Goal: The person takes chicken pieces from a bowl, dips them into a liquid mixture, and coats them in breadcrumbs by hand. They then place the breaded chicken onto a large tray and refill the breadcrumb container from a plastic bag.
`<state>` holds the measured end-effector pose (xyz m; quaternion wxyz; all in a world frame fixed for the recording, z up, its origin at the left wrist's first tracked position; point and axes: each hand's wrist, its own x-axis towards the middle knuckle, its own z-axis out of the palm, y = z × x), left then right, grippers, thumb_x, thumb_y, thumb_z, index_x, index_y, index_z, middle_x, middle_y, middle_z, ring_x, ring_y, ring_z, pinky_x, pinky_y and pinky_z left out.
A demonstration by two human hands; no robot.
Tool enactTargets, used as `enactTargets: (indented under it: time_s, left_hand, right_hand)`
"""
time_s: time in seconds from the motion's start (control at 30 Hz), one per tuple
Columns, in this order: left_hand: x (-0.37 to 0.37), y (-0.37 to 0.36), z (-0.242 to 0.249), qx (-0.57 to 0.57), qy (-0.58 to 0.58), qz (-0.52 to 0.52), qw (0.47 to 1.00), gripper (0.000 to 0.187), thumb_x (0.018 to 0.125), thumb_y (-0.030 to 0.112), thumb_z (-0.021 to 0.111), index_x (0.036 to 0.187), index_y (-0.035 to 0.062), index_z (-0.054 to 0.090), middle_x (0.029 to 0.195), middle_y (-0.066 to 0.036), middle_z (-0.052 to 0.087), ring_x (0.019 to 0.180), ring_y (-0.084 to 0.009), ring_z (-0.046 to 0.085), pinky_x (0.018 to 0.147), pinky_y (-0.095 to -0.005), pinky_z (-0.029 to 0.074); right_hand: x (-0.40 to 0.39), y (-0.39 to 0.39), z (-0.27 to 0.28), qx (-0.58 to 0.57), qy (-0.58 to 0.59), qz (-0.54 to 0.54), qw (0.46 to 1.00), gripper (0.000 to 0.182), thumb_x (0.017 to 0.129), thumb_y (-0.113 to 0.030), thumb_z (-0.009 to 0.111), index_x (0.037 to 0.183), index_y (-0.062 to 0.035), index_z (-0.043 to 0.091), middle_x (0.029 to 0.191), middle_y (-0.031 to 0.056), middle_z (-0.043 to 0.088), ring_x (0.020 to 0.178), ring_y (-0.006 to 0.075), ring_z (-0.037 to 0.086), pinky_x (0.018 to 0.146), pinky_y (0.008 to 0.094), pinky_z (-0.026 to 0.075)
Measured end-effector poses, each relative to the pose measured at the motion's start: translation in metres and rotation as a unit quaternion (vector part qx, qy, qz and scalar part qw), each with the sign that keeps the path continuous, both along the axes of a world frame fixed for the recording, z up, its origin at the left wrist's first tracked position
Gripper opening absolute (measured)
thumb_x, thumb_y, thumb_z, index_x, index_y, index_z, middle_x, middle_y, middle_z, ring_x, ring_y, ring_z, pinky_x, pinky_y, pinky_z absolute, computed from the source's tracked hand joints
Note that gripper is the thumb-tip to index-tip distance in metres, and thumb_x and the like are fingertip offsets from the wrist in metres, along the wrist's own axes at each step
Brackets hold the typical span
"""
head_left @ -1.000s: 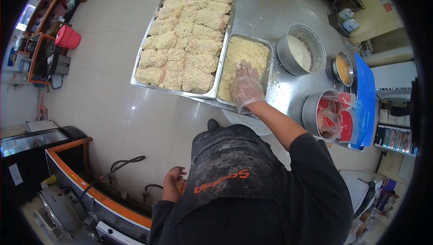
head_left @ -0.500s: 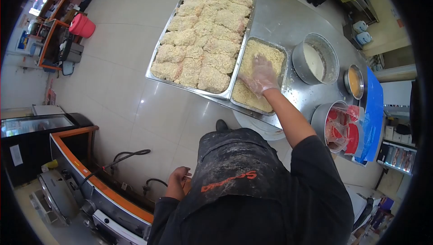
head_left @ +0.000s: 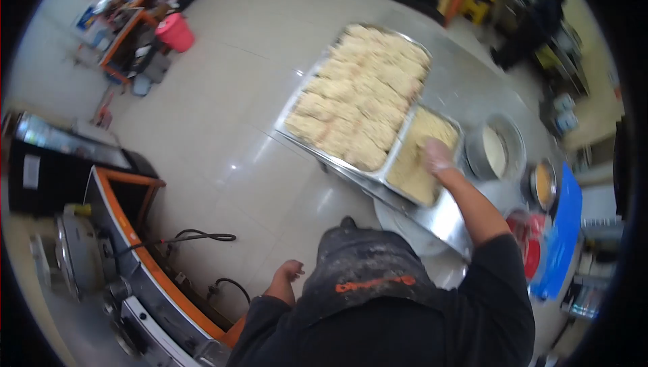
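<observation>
My right hand (head_left: 438, 155), in a clear plastic glove, is over the right side of a metal tray (head_left: 457, 127) of pale breading crumbs (head_left: 413, 164). Motion blur smears its fingers, so their grip and any crumbs in them cannot be made out. Beside it on the left is a larger metal tray (head_left: 312, 143) packed with rows of breaded pieces (head_left: 361, 90), probably meat. My bare left hand (head_left: 291, 270) hangs low by my apron, away from the table, its fingers loosely curled with nothing visible in them.
Right of the crumbs, a metal pot (head_left: 482, 154) holds whitish batter, and a smaller bowl (head_left: 542, 185) holds something orange. Red-and-clear plastic bags (head_left: 533, 242) lie near a blue sheet (head_left: 561, 232). A dark-clothed person (head_left: 536, 26) stands at the back right. An orange-edged counter (head_left: 128, 215) is at left.
The view has shifted, so the table sits lower and further right. My right hand, spread on the crumbs before, now looks narrower and blurred. My left hand still hangs at my side.
</observation>
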<state>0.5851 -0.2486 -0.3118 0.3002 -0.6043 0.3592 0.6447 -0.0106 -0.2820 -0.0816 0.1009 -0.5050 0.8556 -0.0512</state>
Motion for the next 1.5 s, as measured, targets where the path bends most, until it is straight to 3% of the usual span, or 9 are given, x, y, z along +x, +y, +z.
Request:
enactTargets:
  time_s: [0.3,0.4,0.6,0.83,1.07,1.27,1.37,1.43,1.5]
  left_hand:
    - [0.019,0.018,-0.014,0.048,-0.036,0.096,0.994,0.046,0.099,0.026,0.041,0.144,0.0184,0.045,0.113,-0.006,0.068,0.068,-0.0166,0.055,0.060,-0.0359,0.047]
    - [0.039,0.038,-0.018,0.030,-0.054,0.126,0.990,0.032,0.099,0.030,0.047,0.116,0.0059,0.058,0.097,-0.007,0.069,0.071,-0.0198,0.058,0.057,-0.0372,0.047]
    - [0.052,0.053,-0.010,0.107,-0.086,0.149,0.979,0.035,0.101,0.030,0.044,0.129,0.0127,0.054,0.104,-0.005,0.070,0.082,-0.0199,0.059,0.064,-0.0363,0.049]
    - [0.027,0.027,0.050,0.040,-0.073,0.197,0.977,0.039,0.099,0.023,0.045,0.136,0.0123,0.050,0.107,-0.008,0.069,0.081,-0.0212,0.060,0.067,-0.0349,0.049]
    - [0.043,0.056,0.093,-0.025,-0.068,0.250,0.965,0.044,0.090,0.007,0.048,0.134,0.0065,0.051,0.099,-0.011,0.069,0.065,-0.0188,0.058,0.056,-0.0319,0.047]
    - [0.068,0.137,0.030,0.071,-0.046,0.005,0.996,0.050,0.093,0.008,0.044,0.142,0.0069,0.047,0.100,-0.012,0.070,0.057,-0.0194,0.057,0.046,-0.0337,0.044]
    - [0.058,0.131,0.023,0.104,-0.077,0.088,0.988,0.049,0.096,0.012,0.040,0.143,0.0080,0.046,0.102,-0.012,0.071,0.055,-0.0195,0.056,0.046,-0.0342,0.045]
    - [0.048,0.105,0.035,0.100,-0.063,0.082,0.990,0.048,0.096,0.013,0.038,0.143,0.0087,0.047,0.104,-0.012,0.071,0.055,-0.0198,0.055,0.048,-0.0341,0.045]
    - [0.042,0.082,0.045,0.057,-0.079,0.158,0.983,0.047,0.096,0.012,0.039,0.141,0.0081,0.048,0.106,-0.012,0.070,0.058,-0.0194,0.056,0.050,-0.0344,0.045]
  right_hand:
    - [-0.047,-0.023,0.139,0.183,-0.261,-0.040,0.947,0.019,0.074,-0.016,0.077,0.086,-0.0022,0.073,0.088,0.0127,0.073,0.078,0.0250,0.071,0.064,0.0379,0.056]
    - [-0.067,-0.021,0.150,0.082,-0.537,-0.072,0.836,0.021,0.078,-0.007,0.071,0.094,0.0059,0.068,0.095,0.0156,0.072,0.086,0.0260,0.072,0.073,0.0362,0.060]
    - [-0.035,-0.085,0.229,-0.151,-0.514,-0.188,0.824,0.024,0.085,-0.010,0.066,0.106,0.0011,0.070,0.097,0.0077,0.069,0.079,0.0136,0.066,0.071,0.0268,0.055]
    - [-0.071,-0.284,0.102,-0.207,-0.477,-0.016,0.854,0.023,0.093,-0.012,0.057,0.111,-0.0061,0.069,0.119,0.0068,0.066,0.104,0.0168,0.060,0.083,0.0317,0.053]
    - [-0.087,-0.361,0.042,-0.239,-0.714,-0.217,0.621,0.005,0.087,-0.008,0.068,0.085,-0.0053,0.065,0.083,0.0044,0.060,0.073,0.0162,0.060,0.071,0.0364,0.061]
    - [-0.116,-0.365,0.082,-0.022,-0.046,0.024,0.998,0.020,0.089,-0.022,0.061,0.093,-0.0050,0.071,0.086,0.0137,0.068,0.076,0.0325,0.066,0.074,0.0419,0.056]
    - [-0.052,-0.350,0.129,-0.088,0.076,-0.025,0.993,0.029,0.088,-0.026,0.054,0.094,-0.0034,0.071,0.091,0.0201,0.069,0.085,0.0394,0.065,0.081,0.0444,0.052]
    - [-0.058,-0.359,0.079,-0.255,0.139,0.236,0.927,0.028,0.088,-0.028,0.057,0.096,-0.0050,0.071,0.096,0.0205,0.068,0.093,0.0363,0.065,0.088,0.0415,0.051]
    - [-0.034,-0.362,0.070,-0.065,0.100,0.331,0.936,0.036,0.090,-0.036,0.058,0.109,-0.0067,0.067,0.118,0.0142,0.064,0.114,0.0308,0.058,0.100,0.0379,0.046]
